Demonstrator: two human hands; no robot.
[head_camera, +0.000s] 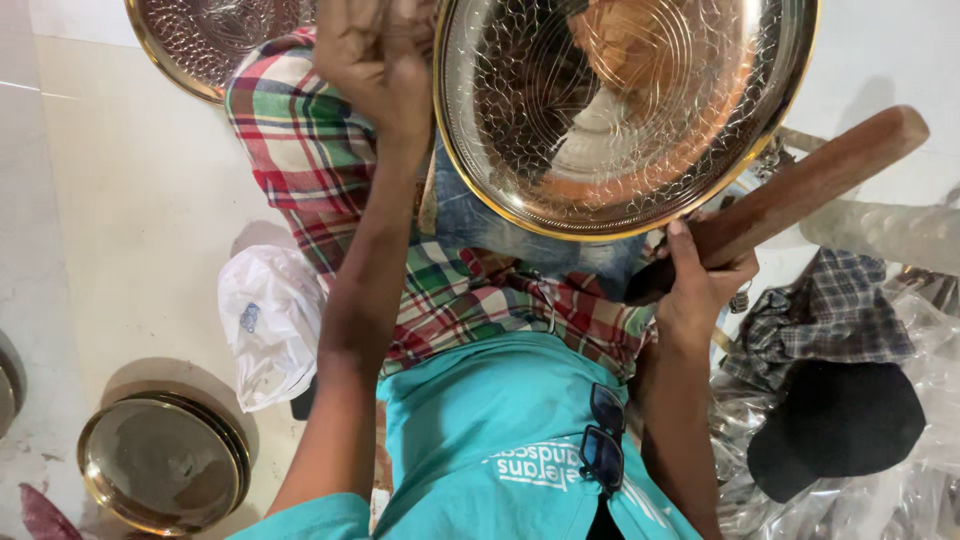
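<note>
With wooden mallet (800, 190) in right hand (700, 285), head up-right.

- Round metal plate (625, 110): shiny, gold-rimmed, its inner face chased with a fine scale-like pattern, tilted toward the camera, left edge gripped by the left hand (375, 60)
- Wooden mallet (800, 190): brown, thick, angled up and away from the right hand (700, 280), which clasps its lower end just below the plate's rim
</note>
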